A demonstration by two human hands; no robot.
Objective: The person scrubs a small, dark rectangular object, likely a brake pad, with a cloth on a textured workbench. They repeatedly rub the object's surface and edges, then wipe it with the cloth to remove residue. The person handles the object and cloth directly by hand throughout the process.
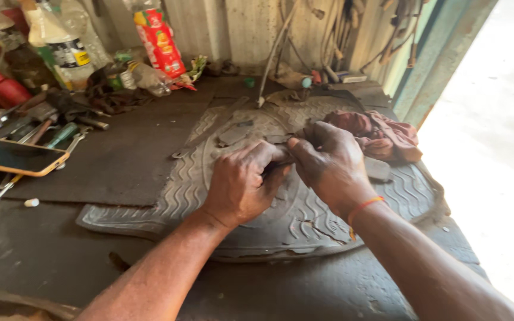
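Both hands meet over a grey ribbed rubber mat (pixel 352 196) that lies on a dark, grimy workbench (pixel 43 249). The left hand (pixel 242 184) is curled, its fingers closed together and pressed against the right hand (pixel 328 163), whose fingers are also bent inward; where they join they seem to pinch a small dark piece (pixel 275 167), though it is mostly hidden and I cannot tell what it is. A thin orange thread (pixel 364 206) circles the right wrist.

Just beyond the right hand, touching the mat's far edge, lies a crumpled reddish rag (pixel 382 134). Well off to the left of the left hand, a phone in an orange case (pixel 16 157) rests screen-up among scattered tools (pixel 60 122) (screwdrivers and wrenches, by their look). Farther back on that side stand plastic bottles (pixel 60 47) and a red carton (pixel 160 41) against the corrugated wall.
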